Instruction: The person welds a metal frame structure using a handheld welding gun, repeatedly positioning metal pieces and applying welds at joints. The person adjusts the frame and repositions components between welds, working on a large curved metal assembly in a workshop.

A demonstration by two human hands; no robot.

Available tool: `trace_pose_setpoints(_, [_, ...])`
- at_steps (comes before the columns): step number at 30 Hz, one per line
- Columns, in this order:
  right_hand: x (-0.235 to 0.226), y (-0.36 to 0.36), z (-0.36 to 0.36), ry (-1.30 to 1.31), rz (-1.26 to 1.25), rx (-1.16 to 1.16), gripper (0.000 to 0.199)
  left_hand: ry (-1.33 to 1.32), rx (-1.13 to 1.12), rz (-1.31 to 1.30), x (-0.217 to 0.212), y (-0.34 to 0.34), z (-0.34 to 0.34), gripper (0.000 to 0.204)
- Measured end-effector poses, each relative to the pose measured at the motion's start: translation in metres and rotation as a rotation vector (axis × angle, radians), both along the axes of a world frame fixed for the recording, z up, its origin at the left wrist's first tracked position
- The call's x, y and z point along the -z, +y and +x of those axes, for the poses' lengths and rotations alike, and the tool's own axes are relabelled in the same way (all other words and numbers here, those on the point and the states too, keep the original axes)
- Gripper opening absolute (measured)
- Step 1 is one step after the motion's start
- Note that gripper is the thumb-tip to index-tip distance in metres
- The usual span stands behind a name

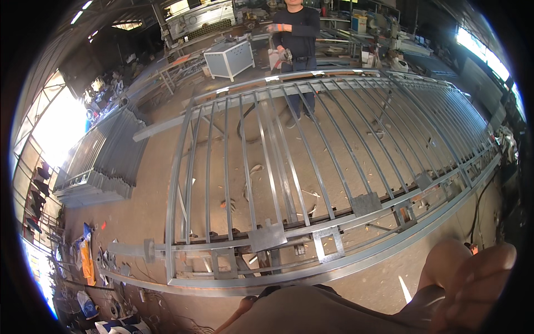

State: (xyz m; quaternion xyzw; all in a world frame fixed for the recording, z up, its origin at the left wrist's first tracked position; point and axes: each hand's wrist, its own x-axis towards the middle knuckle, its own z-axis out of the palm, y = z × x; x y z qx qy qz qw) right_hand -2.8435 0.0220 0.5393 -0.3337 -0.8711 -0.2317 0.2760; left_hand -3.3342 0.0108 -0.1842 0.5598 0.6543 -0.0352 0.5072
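Observation:
A long grey metal railing panel [334,214] with many upright bars lies across a raised frame before me. Flat metal plates [267,237] and a square plate with a cut-out [328,245] sit along its near rail. My right arm and hand [483,278] are raised close at the lower right, dim and foreshortened, so the fingers do not show clearly. A small orange-and-black thing [473,248] shows beside that hand; whether I hold it is unclear. At the bottom edge, part of my left arm [240,308] shows beside my torso, near the railing's near edge; its fingers are hidden.
Across the railing stands a person in dark clothes [297,33], one gloved hand low. Stacked metal panels [100,158] stand at left, with a grey cabinet [229,58] behind. Bags and scraps [87,261] litter the floor at lower left; a cable [478,206] hangs at right.

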Motion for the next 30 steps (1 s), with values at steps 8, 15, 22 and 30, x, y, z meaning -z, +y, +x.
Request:
trace_pose_setpoints(8, [0.03,-0.011,-0.021,0.317,0.199,-0.002,0.015,-0.029,0.275,0.172,-0.045,0.0,-0.002,0.038])
trace_pose_setpoints(15, [0.07,-0.013,0.015,0.696,0.367,0.15,0.007,-0.446,-0.241,-0.08,-0.148,0.065,-0.118,0.03])
trace_pose_setpoints(22, [0.221,0.077,-0.005,0.766,-0.482,-0.017,0.018,-0.565,-1.236,1.1,-0.388,0.143,-0.121,0.075])
trace_pose_setpoints(30, [0.401,0.048,-0.073,0.828,-1.308,0.304,0.025,-0.698,-1.285,1.42,-0.481,0.14,-0.096,0.067])
